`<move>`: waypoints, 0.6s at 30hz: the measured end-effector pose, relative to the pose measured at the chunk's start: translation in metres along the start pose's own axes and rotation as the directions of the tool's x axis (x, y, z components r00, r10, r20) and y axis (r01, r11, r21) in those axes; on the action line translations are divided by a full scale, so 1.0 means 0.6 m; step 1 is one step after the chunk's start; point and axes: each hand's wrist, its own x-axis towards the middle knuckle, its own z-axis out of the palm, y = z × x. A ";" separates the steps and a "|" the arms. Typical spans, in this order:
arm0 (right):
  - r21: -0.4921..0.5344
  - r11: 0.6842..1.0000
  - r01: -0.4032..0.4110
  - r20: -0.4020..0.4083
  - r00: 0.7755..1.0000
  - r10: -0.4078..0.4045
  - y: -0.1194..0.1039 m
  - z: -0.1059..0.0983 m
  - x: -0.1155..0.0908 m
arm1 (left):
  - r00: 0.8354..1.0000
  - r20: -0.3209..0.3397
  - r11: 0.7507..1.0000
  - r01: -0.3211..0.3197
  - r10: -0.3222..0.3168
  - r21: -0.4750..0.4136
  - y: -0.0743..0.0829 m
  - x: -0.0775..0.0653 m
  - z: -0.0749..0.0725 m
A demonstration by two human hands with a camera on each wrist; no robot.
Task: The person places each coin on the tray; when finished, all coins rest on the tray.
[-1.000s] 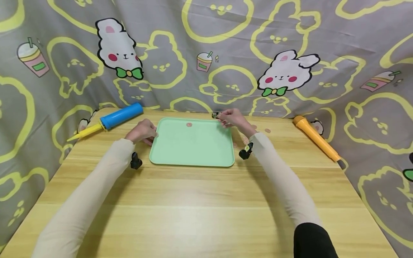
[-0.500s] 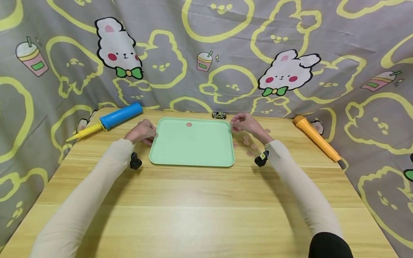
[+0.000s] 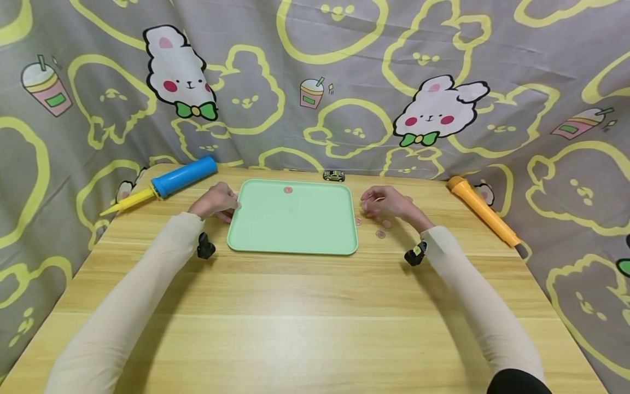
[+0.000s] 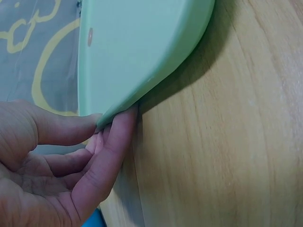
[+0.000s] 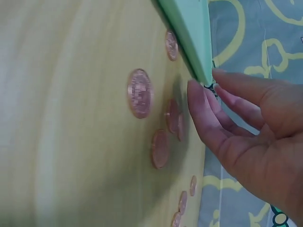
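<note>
A light green tray (image 3: 292, 224) lies on the wooden table, with one copper coin (image 3: 287, 190) in it near the far rim. My left hand (image 3: 215, 201) pinches the tray's left edge, thumb on top and fingers underneath, as the left wrist view shows. To the right of the tray, my right hand (image 3: 386, 201) hovers above several copper coins (image 5: 140, 93) scattered on the table. Its fingers are loosely bent, with nothing between thumb and fingertips. In the head view this hand covers part of the coins. A small toy car (image 3: 334, 175) stands behind the tray's far rim.
A blue and yellow pump-like toy (image 3: 184, 177) lies at the back left. On the right side is an orange toy microphone (image 3: 482, 210). A grey patterned curtain (image 3: 354, 54) hangs along the table's (image 3: 295, 317) back and sides.
My right hand has left the toy car's side and moved right and nearer, over the coins. The toy car now shows fully. My left hand keeps its hold on the tray.
</note>
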 end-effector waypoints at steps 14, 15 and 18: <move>-0.134 0.990 0.043 0.096 0.995 -0.030 0.008 0.027 -0.009 | 1.000 -0.023 1.000 0.018 -0.018 -0.003 0.004 0.001 0.003; -0.143 0.988 0.053 0.084 0.996 -0.042 0.008 0.030 -0.009 | 0.999 -0.025 1.000 0.022 -0.022 -0.004 0.004 0.001 0.003; -0.159 0.985 0.066 0.041 0.997 -0.060 0.010 0.036 -0.008 | 0.999 -0.026 1.000 0.023 -0.023 -0.002 0.003 0.002 0.004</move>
